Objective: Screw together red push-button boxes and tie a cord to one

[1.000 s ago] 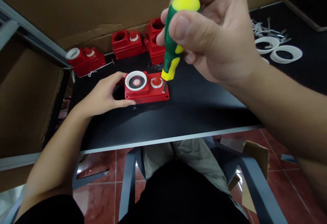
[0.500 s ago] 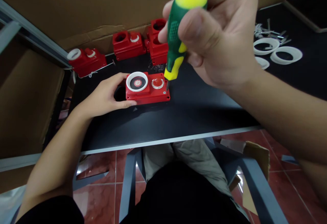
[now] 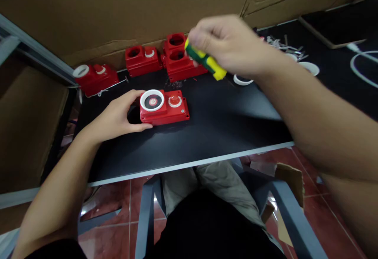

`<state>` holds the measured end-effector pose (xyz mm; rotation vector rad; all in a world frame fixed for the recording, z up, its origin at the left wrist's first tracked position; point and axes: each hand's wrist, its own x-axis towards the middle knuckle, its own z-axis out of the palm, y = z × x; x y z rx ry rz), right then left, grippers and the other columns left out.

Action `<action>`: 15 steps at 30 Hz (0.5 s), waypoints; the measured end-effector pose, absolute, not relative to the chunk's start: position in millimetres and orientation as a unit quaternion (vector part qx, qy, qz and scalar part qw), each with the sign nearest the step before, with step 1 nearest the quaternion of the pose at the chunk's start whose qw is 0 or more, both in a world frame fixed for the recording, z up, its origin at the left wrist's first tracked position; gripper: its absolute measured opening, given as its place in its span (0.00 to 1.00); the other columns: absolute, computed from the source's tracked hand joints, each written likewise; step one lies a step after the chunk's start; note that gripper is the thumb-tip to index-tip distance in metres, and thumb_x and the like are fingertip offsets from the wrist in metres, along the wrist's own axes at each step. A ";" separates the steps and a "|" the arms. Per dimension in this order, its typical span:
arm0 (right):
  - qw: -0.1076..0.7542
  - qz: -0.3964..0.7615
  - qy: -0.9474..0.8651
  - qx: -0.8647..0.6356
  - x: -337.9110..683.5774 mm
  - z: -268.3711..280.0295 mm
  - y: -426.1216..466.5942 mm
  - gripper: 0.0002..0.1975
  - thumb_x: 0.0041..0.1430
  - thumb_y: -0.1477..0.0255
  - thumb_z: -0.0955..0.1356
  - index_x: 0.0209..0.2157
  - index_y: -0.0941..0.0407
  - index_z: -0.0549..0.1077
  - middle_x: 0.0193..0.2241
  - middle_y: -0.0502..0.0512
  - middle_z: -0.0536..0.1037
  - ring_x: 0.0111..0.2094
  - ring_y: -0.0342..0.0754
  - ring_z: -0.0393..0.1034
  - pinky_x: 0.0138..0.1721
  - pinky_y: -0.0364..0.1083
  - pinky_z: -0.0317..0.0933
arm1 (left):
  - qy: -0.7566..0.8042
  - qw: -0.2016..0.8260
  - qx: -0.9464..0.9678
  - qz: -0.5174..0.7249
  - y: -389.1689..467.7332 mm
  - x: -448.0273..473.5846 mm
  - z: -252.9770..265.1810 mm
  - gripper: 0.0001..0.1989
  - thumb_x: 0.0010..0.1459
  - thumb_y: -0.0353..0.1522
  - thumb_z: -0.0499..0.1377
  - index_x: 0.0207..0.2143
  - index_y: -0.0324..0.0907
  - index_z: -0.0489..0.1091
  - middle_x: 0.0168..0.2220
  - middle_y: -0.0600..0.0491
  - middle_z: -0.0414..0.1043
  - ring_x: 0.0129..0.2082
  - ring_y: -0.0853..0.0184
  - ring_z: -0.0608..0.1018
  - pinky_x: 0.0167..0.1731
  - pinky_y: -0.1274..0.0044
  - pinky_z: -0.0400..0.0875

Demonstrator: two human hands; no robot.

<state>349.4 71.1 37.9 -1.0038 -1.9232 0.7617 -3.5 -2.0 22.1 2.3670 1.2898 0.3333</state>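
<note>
On the black tabletop lies a red housing (image 3: 163, 116) with a white ring (image 3: 152, 100) around a dark disc and a small red dome (image 3: 175, 100) in a white collar. My left hand (image 3: 118, 115) grips the housing's left end, thumb along the near side and fingers at the far side. Up and to the right, my right hand (image 3: 223, 42) is wrapped around a green and yellow screwdriver (image 3: 206, 60), held apart from the housing. Its shaft points down to the right and is blurred. A screw head (image 3: 182, 111) shows near the housing's right end.
Several more red housings (image 3: 144, 66) stand at the back against a cardboard wall (image 3: 118, 7). White rings (image 3: 310, 68) and a pile of small metal parts (image 3: 285, 46) lie at the right. A tablet-like device (image 3: 330, 26) and white cable (image 3: 362, 64) are farther right.
My right hand has lifted the screwdriver off the right end of the housing and swung it back and to the right, tilting it over. My left hand keeps its grip on the housing.
</note>
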 end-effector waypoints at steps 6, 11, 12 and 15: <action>0.017 0.072 -0.844 -0.531 339.3 30.0 44.2 0.24 0.85 0.54 0.71 0.59 0.60 0.85 0.52 0.68 0.88 0.52 0.60 0.82 0.54 0.53 0.68 | 0.457 0.205 0.857 0.122 -3.4 -2.7 24.6 0.41 0.65 0.63 0.73 0.67 0.48 0.76 0.68 0.42 0.84 0.64 0.38 0.86 0.70 0.50 0.83; -0.026 0.027 -0.858 -0.513 328.9 21.5 38.5 0.27 0.86 0.55 0.68 0.67 0.61 0.83 0.60 0.73 0.87 0.59 0.64 0.83 0.58 0.55 0.71 | 0.450 0.203 0.862 0.115 -2.6 -2.8 25.4 0.38 0.67 0.61 0.72 0.67 0.47 0.75 0.66 0.42 0.84 0.62 0.40 0.86 0.68 0.52 0.83; -0.026 0.024 -0.859 -0.511 328.7 21.8 37.9 0.27 0.85 0.55 0.69 0.68 0.61 0.82 0.61 0.74 0.86 0.60 0.65 0.83 0.58 0.55 0.71 | 0.450 0.204 0.862 0.114 -2.5 -2.9 25.5 0.38 0.67 0.61 0.72 0.67 0.47 0.75 0.67 0.42 0.84 0.62 0.40 0.86 0.69 0.52 0.83; -0.028 0.022 -0.861 -0.507 335.0 30.4 38.5 0.27 0.84 0.55 0.70 0.67 0.61 0.83 0.62 0.73 0.86 0.59 0.66 0.83 0.57 0.55 0.71 | 0.454 0.205 0.860 0.114 -2.3 -3.7 25.7 0.40 0.65 0.62 0.73 0.67 0.47 0.76 0.67 0.42 0.84 0.63 0.40 0.86 0.69 0.52 0.83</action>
